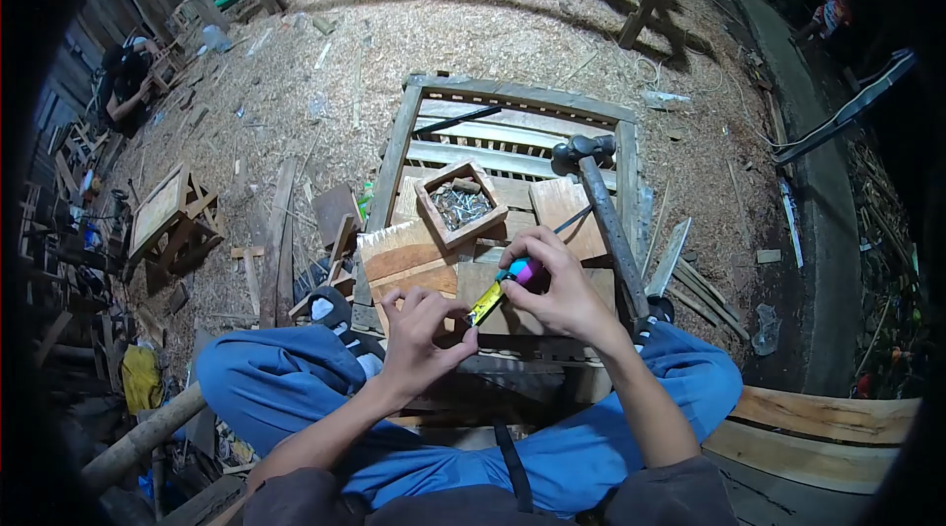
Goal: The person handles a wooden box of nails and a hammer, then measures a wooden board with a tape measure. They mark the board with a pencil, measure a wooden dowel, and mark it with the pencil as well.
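Note:
My right hand (567,292) is wrapped around a tape measure (529,274) with a teal and purple case. A short length of its yellow blade (487,301) is pulled out toward the left. At the blade's end, my left hand (422,334) pinches the tip between thumb and finger. Just beyond both hands, a square wooden box (485,226) holds many nails. Wood pieces lie around it, a broad board (406,256) to the left and a smaller block (564,215) to the right. A hammer (613,226) rests along the right side, head pointing away.
A slatted wooden frame (524,89) lies under the box and boards. Wood shavings (453,29) cover the ground. A small wooden stool (163,211) stands left. A person (126,83) crouches at far left; another person (834,14) is at upper right. Planks (828,415) lie at lower right.

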{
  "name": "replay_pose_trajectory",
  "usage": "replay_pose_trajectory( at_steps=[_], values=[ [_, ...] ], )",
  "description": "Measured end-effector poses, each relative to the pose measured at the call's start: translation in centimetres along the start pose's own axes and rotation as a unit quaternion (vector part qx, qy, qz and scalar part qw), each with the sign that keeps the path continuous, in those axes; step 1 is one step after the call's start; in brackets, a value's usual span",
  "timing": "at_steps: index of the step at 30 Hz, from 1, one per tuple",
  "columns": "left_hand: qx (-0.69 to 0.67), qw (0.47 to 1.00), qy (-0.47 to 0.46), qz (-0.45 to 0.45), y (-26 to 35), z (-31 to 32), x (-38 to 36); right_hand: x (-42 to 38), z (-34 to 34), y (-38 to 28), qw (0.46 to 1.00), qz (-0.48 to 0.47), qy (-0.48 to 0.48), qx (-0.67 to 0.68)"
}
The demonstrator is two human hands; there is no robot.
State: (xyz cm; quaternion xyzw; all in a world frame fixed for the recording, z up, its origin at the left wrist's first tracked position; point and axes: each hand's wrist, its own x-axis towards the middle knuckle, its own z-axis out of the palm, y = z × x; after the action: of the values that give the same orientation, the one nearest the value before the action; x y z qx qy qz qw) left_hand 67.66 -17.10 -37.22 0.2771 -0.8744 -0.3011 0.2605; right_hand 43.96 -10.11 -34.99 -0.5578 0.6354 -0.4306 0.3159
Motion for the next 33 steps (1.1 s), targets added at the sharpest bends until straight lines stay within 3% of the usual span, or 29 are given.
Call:
replay_pose_trajectory(
  at_steps=[11,14,17,19,21,23,29,33],
  values=[
    [0.029,0.998,0.018,0.049,-0.6,0.4,0.0,-0.9,-1.6,-1.0,0.997,-0.001,-0.035,-0.066],
    [0.025,0.998,0.003,0.049,-0.7,0.2,0.2,-1.1,-1.3,-0.6,0.991,-0.057,-0.029,-0.117],
    [0.033,0.998,-0.003,0.048,-0.4,-0.2,0.7,-1.2,-1.2,-1.1,0.991,0.011,-0.045,-0.124],
    [0.036,0.998,-0.001,0.046,-0.2,-0.3,1.1,-1.4,-1.1,-0.7,0.988,-0.049,0.003,-0.143],
    [0.036,0.998,0.001,0.042,0.3,-0.3,1.7,-1.5,-1.8,-0.8,0.99,-0.02,0.017,-0.135],
    [0.011,0.997,0.064,0.039,1.2,-0.5,2.9,-1.8,-2.8,-1.4,0.991,0.007,0.031,-0.13],
    [-0.014,0.997,0.053,0.059,3.3,0.0,5.1,-4.7,-4.9,-1.5,0.971,0.113,0.158,0.139],
    [-0.04,0.995,-0.048,0.083,2.9,1.6,5.3,-6.2,-5.8,-0.9,0.95,0.165,0.183,0.193]
  ],
)
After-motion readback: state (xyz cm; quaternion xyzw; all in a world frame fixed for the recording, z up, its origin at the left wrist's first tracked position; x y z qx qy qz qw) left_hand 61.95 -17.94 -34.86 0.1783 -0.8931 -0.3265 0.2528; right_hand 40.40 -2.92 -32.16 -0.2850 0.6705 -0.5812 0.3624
